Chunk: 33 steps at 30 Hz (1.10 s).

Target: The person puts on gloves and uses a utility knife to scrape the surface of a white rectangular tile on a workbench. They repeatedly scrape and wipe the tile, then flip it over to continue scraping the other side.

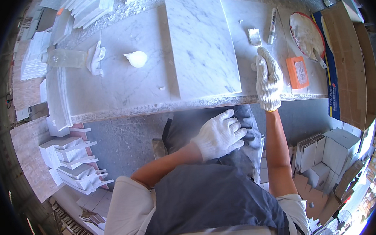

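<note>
Both of my hands wear white knitted gloves. My left hand (220, 135) rests over my lap against the dark apron, fingers apart and holding nothing. Out over the right part of the bench, my right hand (269, 79) stretches forward with its fingers long and side by side. Its fingertips lie just short of a small ridged whitish piece (254, 36), whose kind I cannot make out; I see no grip on it. Between the hands and farther off lies a white marble slab (203, 47) with grey veins. A white marker pen (272, 26) and an orange block (297, 73) are near my right hand.
A red-rimmed round container with pale paste (307, 36) sits by a cardboard box (344, 65) at right. Leftward are a white rubber bulb (136, 59), a crumpled white cloth (95, 59) and a clear bottle (66, 58). Stone pieces (71, 152) stand left of the bench.
</note>
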{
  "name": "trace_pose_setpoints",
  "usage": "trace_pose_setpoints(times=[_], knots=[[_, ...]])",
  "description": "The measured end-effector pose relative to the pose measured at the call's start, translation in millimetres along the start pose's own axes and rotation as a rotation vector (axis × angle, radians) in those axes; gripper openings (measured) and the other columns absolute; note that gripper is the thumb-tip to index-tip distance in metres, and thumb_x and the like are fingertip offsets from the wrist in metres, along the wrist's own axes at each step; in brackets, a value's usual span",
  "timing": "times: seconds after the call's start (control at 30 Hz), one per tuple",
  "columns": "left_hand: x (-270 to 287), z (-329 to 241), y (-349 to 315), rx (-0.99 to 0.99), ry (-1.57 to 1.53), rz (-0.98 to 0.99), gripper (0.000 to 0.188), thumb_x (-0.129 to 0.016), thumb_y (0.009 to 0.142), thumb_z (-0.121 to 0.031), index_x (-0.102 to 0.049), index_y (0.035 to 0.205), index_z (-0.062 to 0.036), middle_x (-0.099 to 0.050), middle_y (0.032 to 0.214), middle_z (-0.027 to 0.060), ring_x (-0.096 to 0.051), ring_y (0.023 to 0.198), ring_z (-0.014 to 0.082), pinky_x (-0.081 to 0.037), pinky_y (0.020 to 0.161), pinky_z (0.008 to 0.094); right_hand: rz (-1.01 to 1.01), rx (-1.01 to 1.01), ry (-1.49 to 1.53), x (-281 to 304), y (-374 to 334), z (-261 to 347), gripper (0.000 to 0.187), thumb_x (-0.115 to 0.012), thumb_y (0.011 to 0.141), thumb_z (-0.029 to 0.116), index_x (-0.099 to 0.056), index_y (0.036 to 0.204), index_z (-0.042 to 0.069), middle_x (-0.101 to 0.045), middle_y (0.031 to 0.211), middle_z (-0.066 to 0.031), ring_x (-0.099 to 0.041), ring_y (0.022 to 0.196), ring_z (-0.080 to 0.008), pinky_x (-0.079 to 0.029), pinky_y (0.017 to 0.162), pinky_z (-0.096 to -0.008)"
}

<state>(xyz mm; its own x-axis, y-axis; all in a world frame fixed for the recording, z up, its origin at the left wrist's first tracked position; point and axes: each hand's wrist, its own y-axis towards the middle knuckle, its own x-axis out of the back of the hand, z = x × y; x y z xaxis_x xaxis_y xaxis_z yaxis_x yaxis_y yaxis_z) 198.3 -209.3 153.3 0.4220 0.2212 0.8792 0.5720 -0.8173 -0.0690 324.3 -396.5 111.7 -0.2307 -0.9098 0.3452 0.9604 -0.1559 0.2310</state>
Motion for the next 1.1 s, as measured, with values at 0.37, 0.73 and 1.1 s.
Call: trace_pose_setpoints(times=[0.37, 0.73, 1.1], knots=[[13, 0, 1, -0.037, -0.144, -0.144, 0.04, -0.061, 0.1, -0.039, -0.07, 0.124, -0.0074, -0.073, 0.115, 0.0128, -0.065, 0.119, 0.0274, -0.045, 0.114, 0.0465, -0.026, 0.062, -0.065, 0, 0, -7, 0.03, -0.061, 0.106, 0.009, -0.069, 0.133, 0.001, -0.076, 0.12, -0.0146, -0.074, 0.092, -0.0192, -0.06, 0.085, -0.0329], [56, 19, -41, 0.325, 0.01, -0.747, 0.04, -0.077, 0.086, -0.026, -0.069, 0.12, -0.0065, -0.069, 0.116, 0.0116, -0.067, 0.114, 0.0319, -0.05, 0.106, 0.0462, -0.049, 0.014, -0.062, 0, 0, -5, 0.028, -0.065, 0.102, 0.008, -0.072, 0.128, 0.003, -0.078, 0.116, -0.0149, -0.076, 0.095, -0.0246, -0.059, 0.087, -0.0357], [31, 72, -73, 0.559, 0.302, -0.72, 0.065, -0.087, 0.074, -0.029, -0.065, 0.133, -0.0113, -0.066, 0.132, 0.01, -0.058, 0.131, 0.0336, -0.04, 0.119, 0.0526, 0.282, 0.667, -0.496, 14, -27, 22, 0.079, -0.075, 0.082, 0.067, -0.061, 0.143, 0.018, -0.065, 0.127, -0.011, -0.064, 0.119, -0.0376, -0.055, 0.096, -0.0512]])
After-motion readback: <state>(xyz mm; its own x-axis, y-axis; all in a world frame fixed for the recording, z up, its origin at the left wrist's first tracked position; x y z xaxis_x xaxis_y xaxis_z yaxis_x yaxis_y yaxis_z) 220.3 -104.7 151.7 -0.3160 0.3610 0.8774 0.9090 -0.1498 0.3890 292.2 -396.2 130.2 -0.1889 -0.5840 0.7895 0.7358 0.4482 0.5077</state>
